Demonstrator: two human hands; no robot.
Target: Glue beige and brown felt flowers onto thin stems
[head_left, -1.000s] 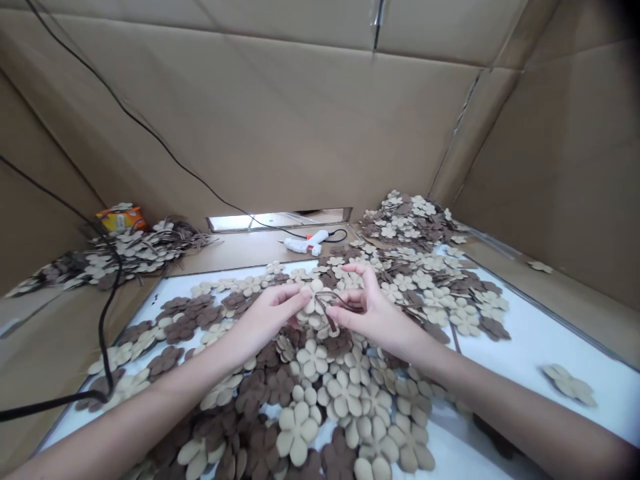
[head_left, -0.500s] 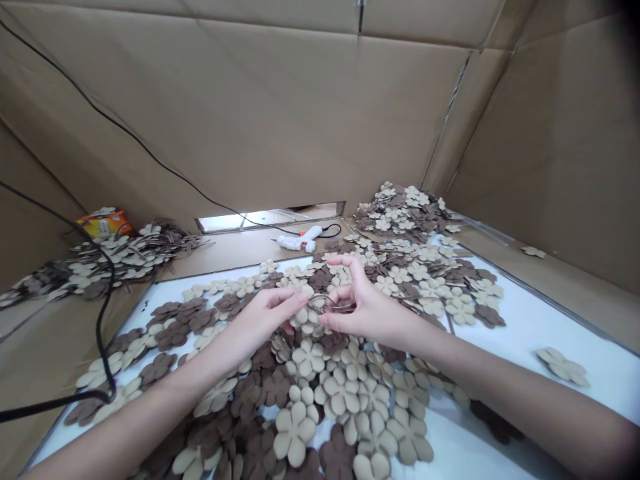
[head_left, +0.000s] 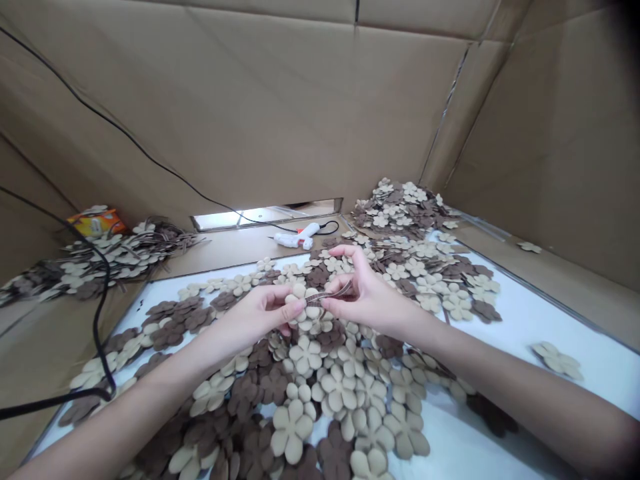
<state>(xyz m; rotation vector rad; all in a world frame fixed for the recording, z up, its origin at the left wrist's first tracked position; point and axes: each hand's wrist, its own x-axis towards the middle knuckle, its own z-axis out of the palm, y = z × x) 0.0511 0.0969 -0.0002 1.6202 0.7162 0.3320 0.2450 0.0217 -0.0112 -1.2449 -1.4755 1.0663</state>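
A thin brown ribbon (head_left: 324,295) stretches between my two hands above the heap of fabric flowers. My left hand (head_left: 274,308) pinches its left end between thumb and fingers. A beige flower (head_left: 299,293) shows right at those fingertips; whether it is also held, I cannot tell. With thumb and bent fingers, my right hand (head_left: 363,293) grips the ribbon's other part, and its index finger arches above. Under and around both hands lie many loose five-petal flowers, some beige (head_left: 293,430) and some dark brown (head_left: 335,453).
A white glue gun (head_left: 297,237) lies behind the hands, its black cord (head_left: 150,152) running up left. More flowers are piled at the back right (head_left: 400,207) and left (head_left: 125,253), the left pile beside an orange packet (head_left: 97,222). Cardboard walls (head_left: 280,107) enclose the white board (head_left: 600,340).
The ribbon, looped between the fingers before, is now drawn out flatter between both hands. My right fingers have closed in slightly on it. The view has shifted a little.
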